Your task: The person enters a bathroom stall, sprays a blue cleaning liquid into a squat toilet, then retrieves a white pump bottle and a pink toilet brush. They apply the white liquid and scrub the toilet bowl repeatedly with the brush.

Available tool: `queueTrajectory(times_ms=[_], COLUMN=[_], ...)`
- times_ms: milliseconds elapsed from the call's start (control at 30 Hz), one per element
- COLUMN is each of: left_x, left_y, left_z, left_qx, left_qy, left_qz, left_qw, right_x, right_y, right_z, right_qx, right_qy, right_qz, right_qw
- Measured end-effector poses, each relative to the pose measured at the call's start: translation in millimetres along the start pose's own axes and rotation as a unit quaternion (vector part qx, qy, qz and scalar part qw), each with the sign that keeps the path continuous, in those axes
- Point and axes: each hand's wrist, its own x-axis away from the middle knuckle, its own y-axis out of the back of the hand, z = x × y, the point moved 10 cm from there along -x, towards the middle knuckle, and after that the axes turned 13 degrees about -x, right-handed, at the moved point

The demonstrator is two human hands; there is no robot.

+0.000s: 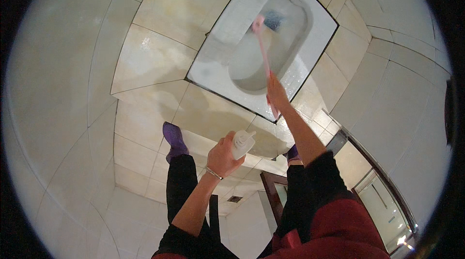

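My left hand [224, 155] grips a white pump bottle [242, 144], its nozzle pointing up and to the right, over the tiled floor below the toilet. My right hand [277, 92] holds the handle of a pink long-handled brush [263, 52] above the near right part of a white squat toilet [214, 55]. The brush's pink head reaches into the basin, at the left of a dark patch [273, 20]; its bristles are hard to make out. The toilet's white rim looks wet at the right.
A raised tile step [203, 139] runs before my feet in purple socks [173, 137]. Tiled walls stand left and right. A metal-framed glass panel [377, 186] is at lower right, a brown door frame [270, 193] behind me, and a floor drain [234, 199] between my legs.
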Motion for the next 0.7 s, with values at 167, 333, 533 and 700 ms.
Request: queueTrajectory(times_ms=[167,333,533,700], left_x=[3,7,5,2], left_y=[9,1,3,6], left_z=[6,14,7,9], left_qx=[0.019,0.004,0.003,0.010], left_qy=[-0.014,0.011,-0.010,-0.002], left_qz=[-0.052,-0.027,-0.033,-0.043], left_qw=[0.998,1.000,0.999,0.999], right_x=[38,-1,37,169], right_y=[92,199,247,122], right_z=[60,141,54,-42], right_qx=[0.406,0.615,0.463,-0.071], right_qy=[0.139,0.171,0.095,-0.090], right_qz=[-0.108,-0.157,-0.269,-0.221], right_qw=[0.897,0.754,0.839,0.969])
